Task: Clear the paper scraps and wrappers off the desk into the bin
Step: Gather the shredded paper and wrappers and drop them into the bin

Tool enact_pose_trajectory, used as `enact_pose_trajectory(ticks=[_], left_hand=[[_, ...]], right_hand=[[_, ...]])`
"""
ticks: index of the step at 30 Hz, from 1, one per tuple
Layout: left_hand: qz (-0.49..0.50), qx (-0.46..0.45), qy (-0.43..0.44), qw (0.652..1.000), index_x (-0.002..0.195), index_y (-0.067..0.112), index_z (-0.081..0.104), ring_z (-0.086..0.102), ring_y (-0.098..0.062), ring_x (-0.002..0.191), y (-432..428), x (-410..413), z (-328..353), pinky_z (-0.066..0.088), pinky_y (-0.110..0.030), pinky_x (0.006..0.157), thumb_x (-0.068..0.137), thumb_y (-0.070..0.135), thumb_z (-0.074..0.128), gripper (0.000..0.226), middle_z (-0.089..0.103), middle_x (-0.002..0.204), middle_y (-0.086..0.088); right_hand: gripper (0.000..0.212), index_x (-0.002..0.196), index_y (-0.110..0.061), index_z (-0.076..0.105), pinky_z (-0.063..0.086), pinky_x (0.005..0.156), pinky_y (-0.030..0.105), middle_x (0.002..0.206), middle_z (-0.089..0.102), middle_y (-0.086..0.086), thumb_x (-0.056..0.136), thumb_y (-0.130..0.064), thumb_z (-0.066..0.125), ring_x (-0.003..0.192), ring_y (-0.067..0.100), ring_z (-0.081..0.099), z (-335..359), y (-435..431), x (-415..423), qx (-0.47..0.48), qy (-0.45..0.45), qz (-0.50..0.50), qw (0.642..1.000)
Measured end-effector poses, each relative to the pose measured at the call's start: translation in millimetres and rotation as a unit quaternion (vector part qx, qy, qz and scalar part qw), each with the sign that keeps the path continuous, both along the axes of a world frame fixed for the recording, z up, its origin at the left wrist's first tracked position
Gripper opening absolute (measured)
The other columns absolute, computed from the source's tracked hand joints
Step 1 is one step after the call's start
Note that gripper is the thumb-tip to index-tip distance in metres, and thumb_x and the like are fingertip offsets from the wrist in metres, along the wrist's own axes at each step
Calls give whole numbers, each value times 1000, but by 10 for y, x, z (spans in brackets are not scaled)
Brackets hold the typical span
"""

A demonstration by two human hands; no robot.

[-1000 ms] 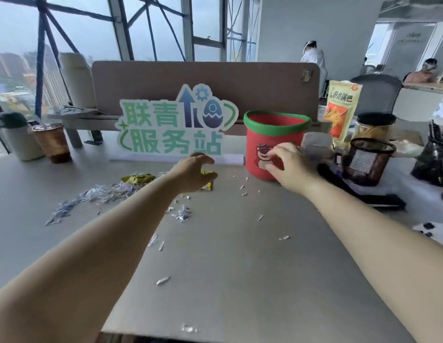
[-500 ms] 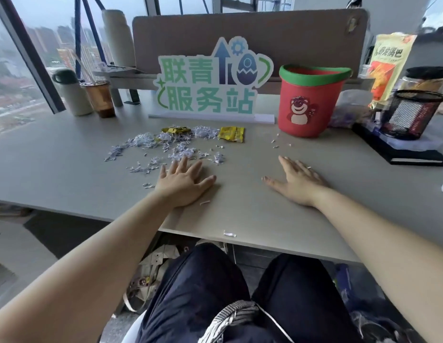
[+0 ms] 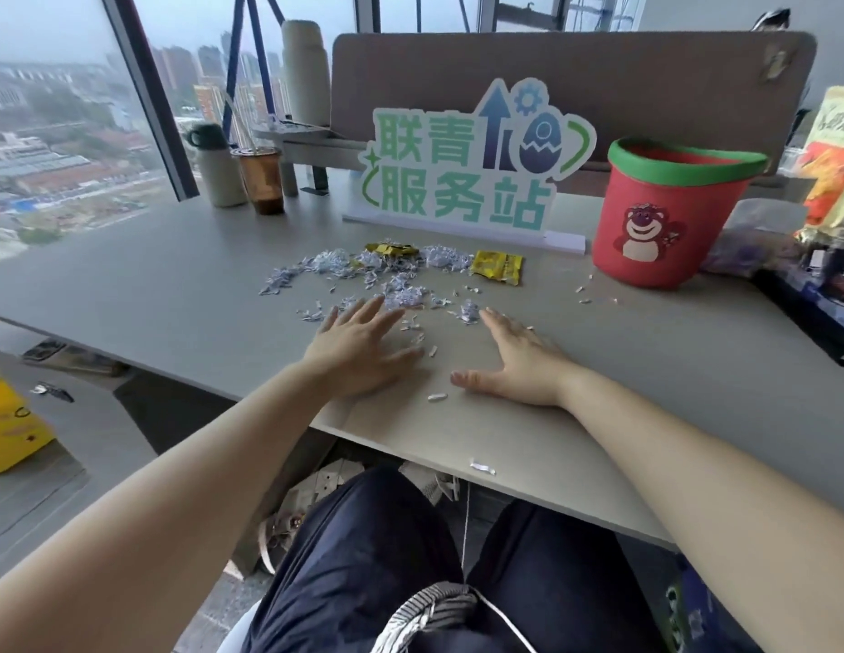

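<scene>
So, head view, the only one: both hands lie flat on the desk (image 3: pixel 175 294), palms down, fingers spread wide, holding nothing. Left hand (image 3: pixel 363 348) sits w/ fingertips touching the near edge of the paper scraps (image 3: pixel 391 275); right hand (image 3: pixel 514 360) is just beside it, thumb pointing toward the left, a few loose bits between the two.

Step in hand, as I read it: the start of gathering, hands set to rake scraps into a pile. Nothing looks binned from this spot yet; can't see inside the bin.

Where stuff is rel. to the hands: main scrap heap just ahead of the left fingertips, spreading further out and to the left. Two yellow wrappers beyond that: one (image 3: pixel 497 267) ahead of the right hand, another (image 3: pixel 391 249) half buried in scraps ahead of the left. Red bin (image 3: pixel 665 228) w/ green rim stands upright, well ahead and to the right of the right hand; few stray bits near its base. One scrap (image 3: pixel 482 467) lies behind both hands at the desk's near edge.

Next move prob. calls for sweeping both hands together to bunch the scraps, then a cupped pinch-lift & carry right to the bin; tiny bits will likely slip out.

Writing: the sign (image 3: pixel 467 167) reads 联青服务站 in green, w/ arrow, gear, egg graphics. Bin has a bear picture, no text legible. Snack bag (image 3: pixel 830 157) at far right: characters too cut off to read.
</scene>
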State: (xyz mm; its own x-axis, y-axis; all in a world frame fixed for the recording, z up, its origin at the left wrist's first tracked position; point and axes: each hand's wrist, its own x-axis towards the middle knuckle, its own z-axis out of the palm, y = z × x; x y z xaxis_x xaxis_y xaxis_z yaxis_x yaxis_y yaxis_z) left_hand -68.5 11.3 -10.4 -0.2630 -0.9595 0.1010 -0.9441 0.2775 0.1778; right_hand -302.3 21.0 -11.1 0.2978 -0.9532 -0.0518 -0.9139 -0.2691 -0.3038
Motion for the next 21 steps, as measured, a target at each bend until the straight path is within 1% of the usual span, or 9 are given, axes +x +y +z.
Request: enact_pose_trajectory(ticks=[2, 4, 6, 9, 12, 16, 18, 21], left_hand=[[56, 25, -22, 998, 147, 40, 5, -9, -20, 147, 3, 152, -50, -9, -43, 119, 74, 82, 25, 86, -6, 160, 3], [102, 46, -21, 994, 147, 39, -4, -14, -23, 146, -23, 250, -91, -11, -46, 118, 69, 87, 20, 95, -14, 158, 1], [125, 54, -14, 991, 146, 39, -9, -18, -24, 145, -65, 276, -109, -11, -47, 118, 65, 90, 20, 101, -19, 157, 0], [149, 50, 1, 988, 145, 38, -13, -20, -24, 144, -220, 322, -118, -11, -47, 118, 60, 93, 20, 106, -22, 156, 0], [171, 36, 11, 985, 144, 39, -15, -22, -23, 144, -445, 399, -125, -11, -46, 118, 58, 95, 21, 108, -22, 157, 0], [185, 30, 21, 982, 145, 38, -15, -21, -24, 144, -747, 463, -113, -10, -45, 118, 59, 94, 24, 110, -21, 157, -1], [191, 27, 29, 981, 145, 36, -15, -20, -25, 145, -877, 490, -110, -10, -45, 119, 57, 95, 25, 113, -20, 157, -1], [221, 20, 57, 973, 145, 34, -17, -20, -29, 144, -1063, 545, -101, -11, -46, 117, 50, 97, 29, 123, -22, 157, -4]], right_hand=[[123, 147, -24, -8, 4, 119, 39, 159, -9, -4, 52, -91, 33, 147, 14, -3, -18, -95, 85, -9, 12, -13, 1000], [122, 147, -21, -11, 2, 118, 38, 158, -13, -3, 58, -88, 38, 146, 14, -7, -17, -196, 167, -14, 10, -24, 1000], [120, 146, -18, -12, 2, 118, 37, 158, -14, -2, 62, -85, 41, 146, 14, -9, -7, -289, 220, -13, 6, -36, 999], [122, 147, -17, -10, 2, 118, 36, 159, -12, -1, 61, -85, 43, 146, 15, -8, -15, -504, 323, -20, 3, -41, 999], [123, 147, -20, -10, 2, 118, 36, 159, -12, -3, 59, -86, 46, 146, 14, -9, -32, -721, 432, -30, -9, -40, 999], [121, 147, -22, -10, 2, 117, 34, 159, -10, -3, 60, -85, 45, 147, 15, -6, -36, -1027, 565, -42, -12, -14, 999], [121, 147, -23, -10, 2, 118, 36, 159, -10, -3, 59, -87, 44, 147, 16, -5, -50, -1198, 641, -45, -11, -13, 999], [126, 146, -23, -11, 2, 119, 45, 159, -13, -3, 53, -92, 40, 146, 20, -9, -68, -1452, 754, -55, -6, -38, 998]])
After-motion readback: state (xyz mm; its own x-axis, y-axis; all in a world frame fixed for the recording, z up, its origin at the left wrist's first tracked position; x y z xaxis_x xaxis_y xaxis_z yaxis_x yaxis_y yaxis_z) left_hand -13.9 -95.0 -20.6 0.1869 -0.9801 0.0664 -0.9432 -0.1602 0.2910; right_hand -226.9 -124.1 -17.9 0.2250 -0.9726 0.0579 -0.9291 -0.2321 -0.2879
